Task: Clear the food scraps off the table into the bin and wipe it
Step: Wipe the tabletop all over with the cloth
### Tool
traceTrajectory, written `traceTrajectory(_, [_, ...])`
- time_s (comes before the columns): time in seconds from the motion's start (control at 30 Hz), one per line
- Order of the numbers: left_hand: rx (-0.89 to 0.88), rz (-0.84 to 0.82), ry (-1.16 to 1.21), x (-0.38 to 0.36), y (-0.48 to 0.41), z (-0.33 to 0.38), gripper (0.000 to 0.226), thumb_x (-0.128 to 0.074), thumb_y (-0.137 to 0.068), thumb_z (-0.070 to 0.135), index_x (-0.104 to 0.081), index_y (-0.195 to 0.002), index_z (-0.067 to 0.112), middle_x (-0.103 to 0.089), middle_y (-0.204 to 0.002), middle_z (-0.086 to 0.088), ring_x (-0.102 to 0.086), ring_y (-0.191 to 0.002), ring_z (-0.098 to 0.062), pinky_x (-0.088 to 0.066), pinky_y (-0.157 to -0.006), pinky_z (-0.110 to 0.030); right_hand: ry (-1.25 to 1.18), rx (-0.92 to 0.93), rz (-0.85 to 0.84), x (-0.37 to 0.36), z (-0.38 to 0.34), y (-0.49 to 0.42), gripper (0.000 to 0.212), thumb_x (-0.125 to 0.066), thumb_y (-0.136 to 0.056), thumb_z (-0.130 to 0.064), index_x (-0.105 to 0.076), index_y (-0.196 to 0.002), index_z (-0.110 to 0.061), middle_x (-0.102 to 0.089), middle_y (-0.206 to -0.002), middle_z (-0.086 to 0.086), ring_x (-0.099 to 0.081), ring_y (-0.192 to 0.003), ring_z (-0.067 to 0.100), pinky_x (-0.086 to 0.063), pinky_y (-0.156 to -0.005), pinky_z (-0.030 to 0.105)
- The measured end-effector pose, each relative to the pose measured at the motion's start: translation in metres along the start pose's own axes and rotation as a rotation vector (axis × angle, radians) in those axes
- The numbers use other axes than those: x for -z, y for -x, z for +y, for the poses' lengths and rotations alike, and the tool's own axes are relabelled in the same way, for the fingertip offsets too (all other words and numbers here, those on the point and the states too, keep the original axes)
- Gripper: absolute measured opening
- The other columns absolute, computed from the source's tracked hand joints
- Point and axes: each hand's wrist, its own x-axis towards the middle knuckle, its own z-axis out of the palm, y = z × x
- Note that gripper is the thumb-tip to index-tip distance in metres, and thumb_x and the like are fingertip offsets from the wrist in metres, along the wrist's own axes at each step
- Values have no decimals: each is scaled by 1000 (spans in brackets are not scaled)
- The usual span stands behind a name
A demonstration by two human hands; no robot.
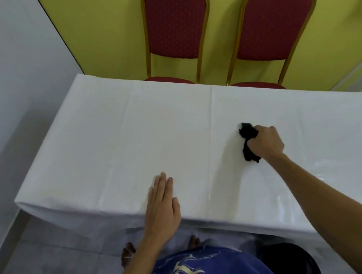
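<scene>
White table [172,119] (right hand [267,141] on cloth [247,141])

The table [173,126] top lies broad and bare on every side of the left hand [162,207] pressed flat at the near edge and the right hand [267,141] bunched around a black cloth [249,143]; two chairs [176,27] crowd the far edge

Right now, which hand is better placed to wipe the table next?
The right hand: its grip already holds the black cloth on the table. The left hand lies flat and empty near the front edge.
</scene>
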Motion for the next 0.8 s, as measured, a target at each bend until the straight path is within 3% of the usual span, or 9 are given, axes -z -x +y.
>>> traceTrajectory(0.2, [-9, 38, -76, -4, 3, 0, 60, -17, -100, 34, -11, -156, 13, 3, -165, -3, 8, -152, -17, 1, -122, -35, -109, -84, -3, -17, -23, 24, 42, -51, -91, -23, -48, -132, -19, -46, -122, 14, -53, -80, 31, -49, -75, 39])
traceTrajectory(0.3, [-6, 48, -84, -4, 4, 3, 59, -19, -100, 31, -12, -156, 12, 1, -165, -5, 6, -152, -19, -2, -122, -37, -149, -36, -7, -38, -41, 51, 35, -49, -95, -28, -50, -129, -19, -45, -118, 13, -55, -78, 32, -52, -78, 41])
traceTrajectory(0.43, [1, 45, -103, -5, 5, 2, 59, -22, -100, 28, -17, -155, 9, -7, -164, -8, -4, -152, -23, -8, -122, -40, -144, 91, -91, -60, -65, 90, 39, -48, -95, -29, -49, -132, -18, -46, -118, 13, -62, -92, 39, -50, -80, 40])
traceTrajectory(0.63, [-9, 40, -132, -7, 4, -2, 58, -22, -101, 28, -18, -155, 7, -7, -164, -11, -2, -152, -24, -2, -122, -38, -138, 311, -255, -87, -79, 145, 43, -51, -94, -27, -47, -136, -21, -46, -121, 11, -62, -92, 34, -53, -82, 40])
traceTrajectory(0.8, [-26, 24, -113, -5, 3, -2, 59, -20, -100, 28, -14, -155, 7, -4, -164, -11, 0, -152, -24, -1, -122, -38, -262, 306, -369, -78, -66, 148, 40, -58, -85, -23, -62, -125, -21, -66, -107, 11, -65, -89, 30, -54, -76, 34])
